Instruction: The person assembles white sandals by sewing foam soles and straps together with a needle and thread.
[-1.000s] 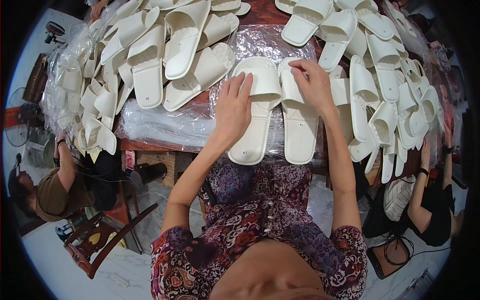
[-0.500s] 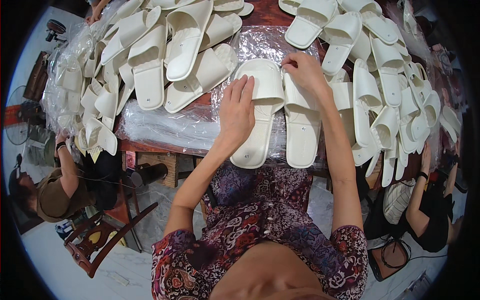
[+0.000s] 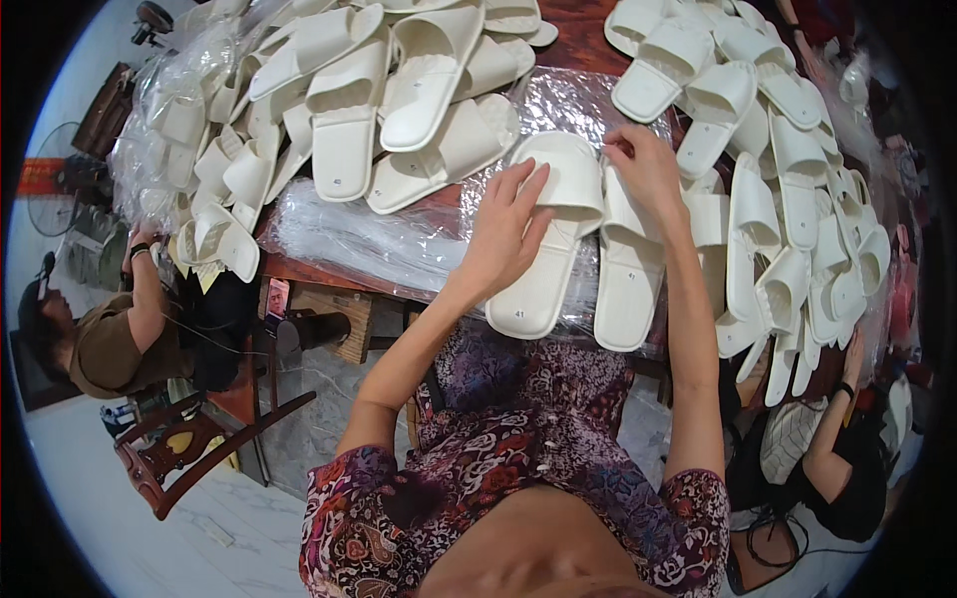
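Two white slippers lie lengthwise, heels toward the person, under loosely spread fingers.

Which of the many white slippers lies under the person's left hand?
The left slipper of the pair lying toe-up on the clear plastic bags; the left hand rests flat on its strap.

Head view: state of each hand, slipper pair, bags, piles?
Left hand: open, flat on the left slipper.
Right hand: fingers pinched at the right slipper's strap.
Left slipper: sole down, angled.
Right slipper: sole down, beside the left one.
Clear plastic bags: empty, flat under the pair.
Left slipper pile: loose, jumbled.
Right slipper pile: loose, overlapping.
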Demonstrator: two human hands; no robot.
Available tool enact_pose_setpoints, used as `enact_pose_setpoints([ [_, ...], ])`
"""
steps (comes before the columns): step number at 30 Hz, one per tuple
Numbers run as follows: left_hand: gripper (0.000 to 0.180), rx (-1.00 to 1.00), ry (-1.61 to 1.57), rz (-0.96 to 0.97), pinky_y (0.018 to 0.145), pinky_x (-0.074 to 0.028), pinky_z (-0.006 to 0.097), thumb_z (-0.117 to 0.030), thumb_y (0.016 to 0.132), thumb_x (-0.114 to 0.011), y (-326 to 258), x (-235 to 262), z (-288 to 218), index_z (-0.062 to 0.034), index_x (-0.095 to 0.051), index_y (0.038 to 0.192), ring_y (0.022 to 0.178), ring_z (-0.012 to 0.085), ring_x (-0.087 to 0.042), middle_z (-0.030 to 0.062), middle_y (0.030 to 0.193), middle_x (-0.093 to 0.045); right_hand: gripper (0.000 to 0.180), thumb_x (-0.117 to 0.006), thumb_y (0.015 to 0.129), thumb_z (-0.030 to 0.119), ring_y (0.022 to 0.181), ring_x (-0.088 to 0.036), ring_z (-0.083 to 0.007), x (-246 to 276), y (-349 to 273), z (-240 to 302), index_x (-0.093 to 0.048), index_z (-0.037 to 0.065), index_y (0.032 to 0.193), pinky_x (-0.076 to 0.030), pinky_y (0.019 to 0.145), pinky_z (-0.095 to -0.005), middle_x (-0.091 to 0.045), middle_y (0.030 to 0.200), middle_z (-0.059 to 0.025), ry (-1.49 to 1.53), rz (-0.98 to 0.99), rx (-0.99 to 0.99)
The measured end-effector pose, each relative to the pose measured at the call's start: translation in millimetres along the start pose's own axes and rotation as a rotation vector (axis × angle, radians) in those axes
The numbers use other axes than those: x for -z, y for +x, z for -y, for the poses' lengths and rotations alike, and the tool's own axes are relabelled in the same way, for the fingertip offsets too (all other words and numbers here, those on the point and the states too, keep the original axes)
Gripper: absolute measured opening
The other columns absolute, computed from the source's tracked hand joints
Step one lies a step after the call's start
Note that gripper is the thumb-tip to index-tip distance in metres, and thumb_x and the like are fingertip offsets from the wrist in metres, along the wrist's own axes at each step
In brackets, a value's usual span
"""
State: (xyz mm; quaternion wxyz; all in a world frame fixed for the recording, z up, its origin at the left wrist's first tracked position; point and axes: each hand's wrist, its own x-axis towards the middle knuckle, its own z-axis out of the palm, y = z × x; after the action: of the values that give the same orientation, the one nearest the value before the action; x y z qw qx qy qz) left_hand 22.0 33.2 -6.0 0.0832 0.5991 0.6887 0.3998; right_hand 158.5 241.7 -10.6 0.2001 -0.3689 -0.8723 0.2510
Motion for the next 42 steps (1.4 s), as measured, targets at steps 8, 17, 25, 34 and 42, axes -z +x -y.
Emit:
enact_pose_setpoints([
  [8,0.025,0.178,-0.169,-0.386,0.077,-0.054,0.031,-0.002,0.089,-0.064,-8,67,32,-0.0022,-0.068,0.113,0.090,0.0230,-0.066,0.0137,0.107,-0.065,0.012,-0.064,0.089,0.010,0.087,-0.063,-0.0264,14,-75,65,-0.070,0.003,0.098,-0.049,0.077,-0.0351,-0.065,0.093,-0.0103,0.262,-0.198,0.097],
  [17,0.034,0.260,0.163,-0.607,0.079,-0.053,0.032,-0.011,0.088,-0.066,31,110,111,-0.0020,-0.064,0.121,0.088,0.0175,-0.066,0.0101,0.107,-0.067,0.012,-0.060,0.092,0.006,0.092,-0.059,-0.0263,-4,-94,65,-0.069,0.003,0.100,-0.047,0.081,-0.0349,-0.061,0.098,-0.0101,0.247,-0.237,0.179],
  [25,0.035,0.204,0.289,-0.626,0.080,-0.052,0.035,-0.015,0.086,-0.068,65,145,129,-0.0025,-0.063,0.118,0.090,0.0260,-0.063,0.0151,0.102,-0.063,0.013,-0.059,0.092,0.006,0.093,-0.059,-0.0274,-7,-96,61,-0.068,0.004,0.101,-0.046,0.084,-0.0366,-0.061,0.098,-0.0105,0.219,-0.249,0.217],
  [34,0.061,0.247,0.497,-0.601,0.095,-0.046,0.045,-0.029,0.082,-0.071,129,208,203,0.0075,-0.054,0.127,0.108,0.0403,-0.058,0.0276,0.115,-0.061,0.013,-0.060,0.091,0.005,0.094,-0.059,-0.0280,-12,-98,58,-0.067,0.004,0.101,-0.046,0.085,-0.0375,-0.061,0.098,-0.0109,0.214,-0.285,0.232],
  [42,0.058,0.454,0.011,-0.445,0.081,-0.054,0.034,-0.030,0.077,-0.077,159,236,215,0.0086,-0.062,0.118,0.087,0.0234,-0.070,0.0189,0.096,-0.072,0.016,-0.056,0.093,0.006,0.096,-0.059,-0.0279,-12,-100,60,-0.067,0.002,0.103,-0.046,0.087,-0.0364,-0.061,0.099,-0.0128,0.211,-0.275,0.219],
])
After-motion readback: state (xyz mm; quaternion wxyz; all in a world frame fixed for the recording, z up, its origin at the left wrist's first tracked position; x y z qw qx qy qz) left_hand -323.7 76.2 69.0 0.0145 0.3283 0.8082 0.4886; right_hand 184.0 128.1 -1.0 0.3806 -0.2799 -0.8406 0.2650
